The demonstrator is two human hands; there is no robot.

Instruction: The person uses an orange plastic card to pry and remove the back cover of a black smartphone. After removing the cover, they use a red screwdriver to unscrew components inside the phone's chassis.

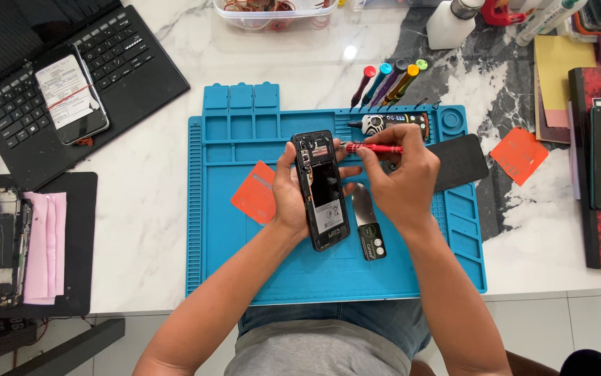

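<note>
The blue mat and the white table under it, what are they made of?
The blue mat looks like soft rubber or silicone: a dull, even surface with moulded ridges and little trays. The white table looks like polished marble or a stone look-alike: grey veins and a shiny light spot. The left hand holds the opened phone above the mat; the right hand holds a red screwdriver.

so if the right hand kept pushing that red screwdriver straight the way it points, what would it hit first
The right hand holds the red screwdriver pointing left, its tip at the top of the opened phone held by the left hand. It would meet the phone's upper inside first, though whether the tip already touches is unclear.
</note>
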